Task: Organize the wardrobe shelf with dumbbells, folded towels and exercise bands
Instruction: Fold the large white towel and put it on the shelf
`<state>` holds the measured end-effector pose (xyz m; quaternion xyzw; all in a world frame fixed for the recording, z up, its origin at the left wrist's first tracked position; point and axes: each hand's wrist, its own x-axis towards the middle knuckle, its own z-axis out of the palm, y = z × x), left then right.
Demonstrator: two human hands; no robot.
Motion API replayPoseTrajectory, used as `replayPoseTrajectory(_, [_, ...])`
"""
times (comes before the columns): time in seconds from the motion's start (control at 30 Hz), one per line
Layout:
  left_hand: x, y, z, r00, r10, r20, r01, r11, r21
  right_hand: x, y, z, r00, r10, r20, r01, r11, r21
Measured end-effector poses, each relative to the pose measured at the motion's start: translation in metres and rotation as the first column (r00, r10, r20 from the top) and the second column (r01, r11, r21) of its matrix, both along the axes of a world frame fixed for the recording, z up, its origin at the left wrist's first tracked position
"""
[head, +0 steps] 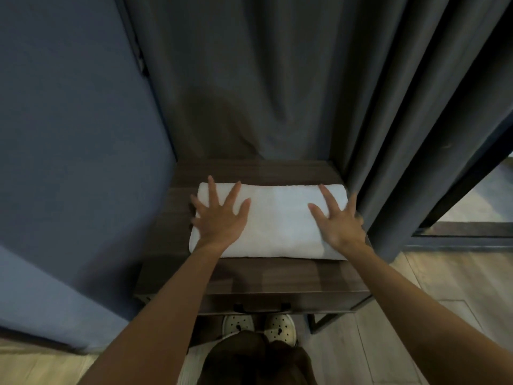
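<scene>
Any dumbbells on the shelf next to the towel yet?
No: the dark wooden shelf holds only the folded white towel, with the left hand and right hand spread flat on its two ends.

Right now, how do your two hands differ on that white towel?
The left hand sits at the towel's left end, the right hand at its right end. The left hand's little finger reaches the towel's edge over the dark shelf; the right hand's lies beside the grey curtain. Both rest palm down with fingers spread, gripping nothing.
</scene>
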<state>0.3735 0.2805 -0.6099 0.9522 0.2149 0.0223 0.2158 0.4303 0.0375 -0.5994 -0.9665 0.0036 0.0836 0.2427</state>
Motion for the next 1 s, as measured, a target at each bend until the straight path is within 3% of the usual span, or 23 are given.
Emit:
replayPoseTrajectory(0.17, [-0.008, 0.024, -0.002, 0.997, 0.072, 0.016, -0.064, 0.954, -0.293, 0.002, 0.001, -0.003, 0.999, -0.04, 0.014, 0.039, 0.995, 0.087])
replayPoseTrajectory(0.37, [0.001, 0.031, -0.006, 0.997, 0.067, 0.028, -0.054, 0.944, -0.325, 0.006, -0.003, -0.01, 0.994, -0.082, 0.07, 0.067, 0.978, 0.199])
replayPoseTrajectory(0.63, [-0.004, 0.038, 0.001, 0.998, 0.061, 0.01, -0.052, 0.912, -0.406, 0.003, -0.01, -0.004, 0.993, -0.113, -0.025, 0.115, 0.941, 0.317])
replayPoseTrajectory(1.0, [-0.09, 0.023, 0.015, 0.993, 0.107, -0.057, -0.121, 0.828, -0.547, -0.077, -0.03, 0.0, 0.992, -0.097, -0.076, 0.118, 0.926, 0.359])
